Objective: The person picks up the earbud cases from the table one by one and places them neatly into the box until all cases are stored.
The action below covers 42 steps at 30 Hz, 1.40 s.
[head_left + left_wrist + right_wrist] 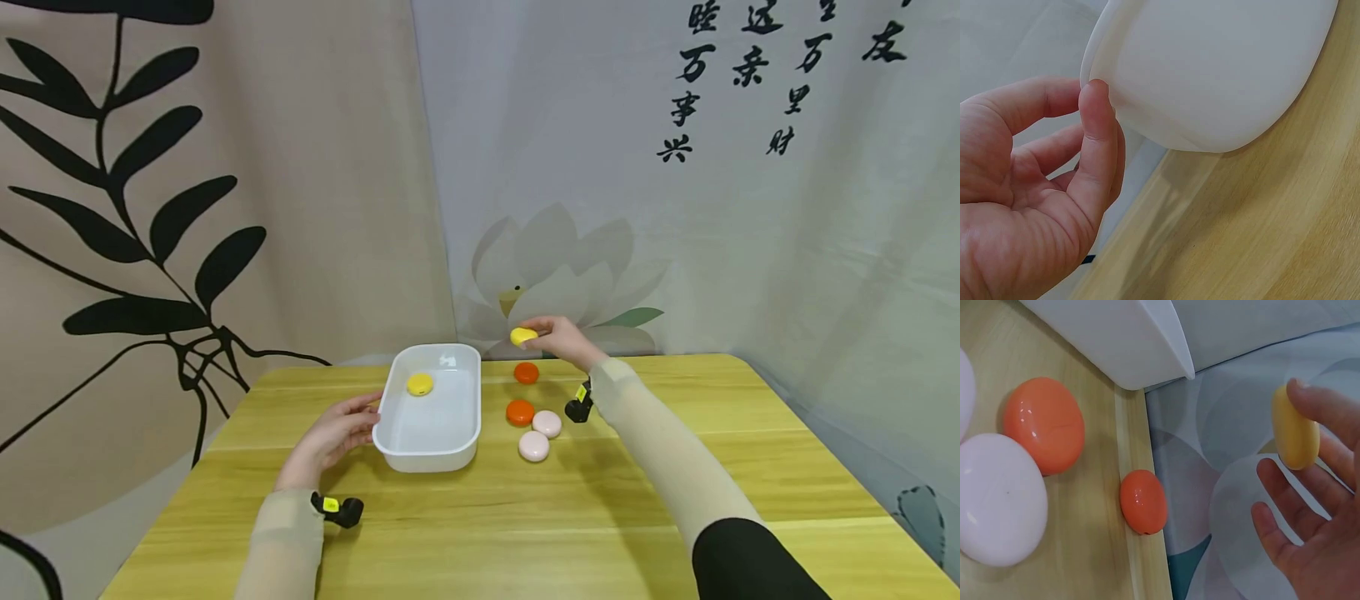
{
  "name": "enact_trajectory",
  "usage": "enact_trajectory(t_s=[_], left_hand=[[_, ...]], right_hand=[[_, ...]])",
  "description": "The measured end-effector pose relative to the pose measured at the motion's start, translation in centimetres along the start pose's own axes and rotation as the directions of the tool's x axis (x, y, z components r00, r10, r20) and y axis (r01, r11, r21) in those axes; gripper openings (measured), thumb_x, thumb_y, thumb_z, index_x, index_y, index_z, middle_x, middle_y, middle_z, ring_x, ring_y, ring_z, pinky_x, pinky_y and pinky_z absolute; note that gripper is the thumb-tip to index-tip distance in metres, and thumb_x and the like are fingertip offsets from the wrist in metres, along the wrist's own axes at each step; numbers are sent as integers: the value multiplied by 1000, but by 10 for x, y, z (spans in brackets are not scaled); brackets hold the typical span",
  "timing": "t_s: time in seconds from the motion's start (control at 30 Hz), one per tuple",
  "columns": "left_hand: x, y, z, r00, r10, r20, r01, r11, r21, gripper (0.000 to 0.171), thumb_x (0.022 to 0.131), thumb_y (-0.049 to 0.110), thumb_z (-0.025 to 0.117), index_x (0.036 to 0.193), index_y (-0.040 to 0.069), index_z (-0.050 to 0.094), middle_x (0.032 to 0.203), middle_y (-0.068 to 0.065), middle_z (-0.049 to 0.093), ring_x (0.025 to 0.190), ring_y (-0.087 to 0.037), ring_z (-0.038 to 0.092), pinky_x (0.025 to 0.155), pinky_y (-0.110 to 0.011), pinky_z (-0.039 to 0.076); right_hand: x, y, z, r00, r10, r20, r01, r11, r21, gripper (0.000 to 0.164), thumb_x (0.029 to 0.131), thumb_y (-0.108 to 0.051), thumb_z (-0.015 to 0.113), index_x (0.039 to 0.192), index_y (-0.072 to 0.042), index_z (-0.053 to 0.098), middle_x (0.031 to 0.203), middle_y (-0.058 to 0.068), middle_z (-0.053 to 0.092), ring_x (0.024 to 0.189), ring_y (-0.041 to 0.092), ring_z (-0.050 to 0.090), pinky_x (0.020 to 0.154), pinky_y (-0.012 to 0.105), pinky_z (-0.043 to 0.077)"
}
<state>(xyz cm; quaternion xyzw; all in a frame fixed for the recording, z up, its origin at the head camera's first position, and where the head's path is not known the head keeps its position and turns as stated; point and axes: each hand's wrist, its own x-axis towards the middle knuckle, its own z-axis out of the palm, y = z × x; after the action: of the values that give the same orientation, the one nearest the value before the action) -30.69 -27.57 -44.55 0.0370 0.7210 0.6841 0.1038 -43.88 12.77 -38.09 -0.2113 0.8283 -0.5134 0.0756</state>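
Observation:
A white rectangular tub (465, 461) stands on the table, one round yellow disc (420, 384) lying inside it. At its left side my left hand (341, 436) pinches the rim between thumb and fingers, seen close up in the left wrist view. My right hand (562, 340) is raised above the table's far edge, right of the tub. Between its thumb and fingers it pinches a second glossy yellow disc (1296, 428), its other fingers spread apart. Below lie two orange discs (520, 412) and two pale pink discs (534, 447), right of the tub.
The wooden table (450, 542) ends at the back against a hanging cloth (337, 208) printed with leaves, a lotus and writing. One orange disc (1143, 502) lies close to the far edge. The nearer orange disc and the pink ones sit close together.

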Motion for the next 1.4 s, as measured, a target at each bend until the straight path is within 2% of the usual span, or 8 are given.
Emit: enact_trajectory(t_s=[0.47,0.63,0.87,1.07,1.4], left_hand=[[-2,-2,-1,1000,-7,-19,7,1000,4,59,97,7,56,149,-4,30,108,-9,55,82,-14,61,74,-25,55],[-1,-3,-1,1000,-10,-26,10,1000,-5,59,97,6,56,149,-3,30,108,-8,56,82,-14,60,73,-25,54],[1,-3,-1,1000,-9,-19,9,1000,-5,59,97,7,57,149,-2,31,106,-8,57,80,-14,61,72,-25,55],[2,-2,0,1000,-15,-23,14,1000,-23,59,95,5,58,148,-3,33,104,-7,58,78,-14,61,71,-25,55],[2,-2,1,1000,-9,-20,9,999,-32,58,95,2,57,147,-5,32,101,-7,58,75,-13,61,69,-23,54]], right_hand=[[6,-15,2,1000,-16,3,16,999,-32,47,88,-14,71,132,-6,59,128,12,59,107,25,58,94,38,48],[8,-22,5,1000,-31,6,31,999,-41,49,88,-13,70,134,-2,56,129,13,59,109,26,58,93,37,48],[9,-29,8,1000,-28,5,28,999,-16,52,89,-13,69,137,-1,53,131,15,57,110,26,58,96,43,46],[11,-29,10,1000,-17,-7,17,1000,2,52,90,-16,69,138,-3,53,130,14,58,107,24,58,86,33,49],[15,-36,9,1000,-18,-1,18,998,61,51,88,-13,71,136,-3,55,130,14,57,107,25,59,89,33,51]])
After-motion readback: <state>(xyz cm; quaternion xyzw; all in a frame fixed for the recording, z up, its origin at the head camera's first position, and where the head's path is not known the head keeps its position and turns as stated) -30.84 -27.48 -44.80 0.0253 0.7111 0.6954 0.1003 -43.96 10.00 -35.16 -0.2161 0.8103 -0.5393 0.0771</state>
